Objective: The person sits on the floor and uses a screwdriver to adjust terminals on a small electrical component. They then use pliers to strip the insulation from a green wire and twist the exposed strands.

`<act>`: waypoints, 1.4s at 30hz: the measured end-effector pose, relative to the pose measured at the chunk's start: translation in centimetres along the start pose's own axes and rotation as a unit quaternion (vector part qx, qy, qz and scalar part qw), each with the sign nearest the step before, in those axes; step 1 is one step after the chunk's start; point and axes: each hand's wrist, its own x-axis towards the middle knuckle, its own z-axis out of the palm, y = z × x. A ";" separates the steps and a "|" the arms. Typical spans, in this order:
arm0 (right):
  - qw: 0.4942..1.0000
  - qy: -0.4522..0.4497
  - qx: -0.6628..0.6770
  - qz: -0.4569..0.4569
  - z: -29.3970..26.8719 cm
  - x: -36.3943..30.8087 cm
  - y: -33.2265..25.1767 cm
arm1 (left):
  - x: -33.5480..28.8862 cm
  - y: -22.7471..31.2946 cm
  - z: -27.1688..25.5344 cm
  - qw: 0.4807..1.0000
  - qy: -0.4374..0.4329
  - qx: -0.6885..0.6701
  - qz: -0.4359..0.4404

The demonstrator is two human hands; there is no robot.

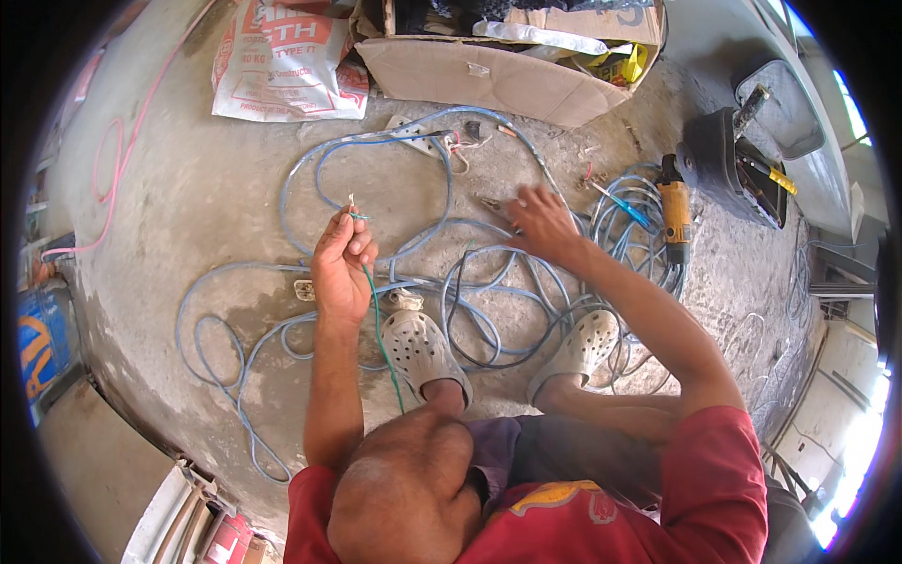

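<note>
Between the thumb and fingers of my left hand (345,263), a thin green wire (380,324) is pinched. Its upper end, near a pale bare tip, sticks out above my fingertips, and the rest hangs down past my wrist toward my knee. My right hand (547,226) reaches low over the floor, slightly blurred, with its fingers spread. Beside its fingertips lies a dark metal tool (495,206), perhaps pliers, partly hidden by the hand. Loops of blue-grey cable (451,224) spread across the floor around both hands and my shoes.
A white socket strip (413,135) lies among the cable loops. At the right are a yellow angle grinder (675,211), a blue-handled screwdriver (631,212) and a black toolbox (719,155). A cardboard box (489,83) and a cement bag (282,70) stand ahead.
</note>
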 end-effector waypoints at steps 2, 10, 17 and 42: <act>0.998 -0.043 -0.021 0.050 0.6 -1.9 2.0 | -0.3 0.3 -0.3 1.000 0.008 0.000 0.006; 0.989 -0.135 0.035 0.058 1.1 -1.7 4.2 | -0.5 -0.1 1.9 1.000 -0.019 -0.003 -0.022; 0.985 -0.128 -0.070 0.087 1.2 -1.9 2.4 | -1.2 -0.2 2.4 0.999 -0.033 -0.027 -0.021; 0.962 0.011 0.254 -0.105 -10.6 -1.8 -6.4 | -2.6 -0.8 5.0 0.996 -0.067 -0.060 0.005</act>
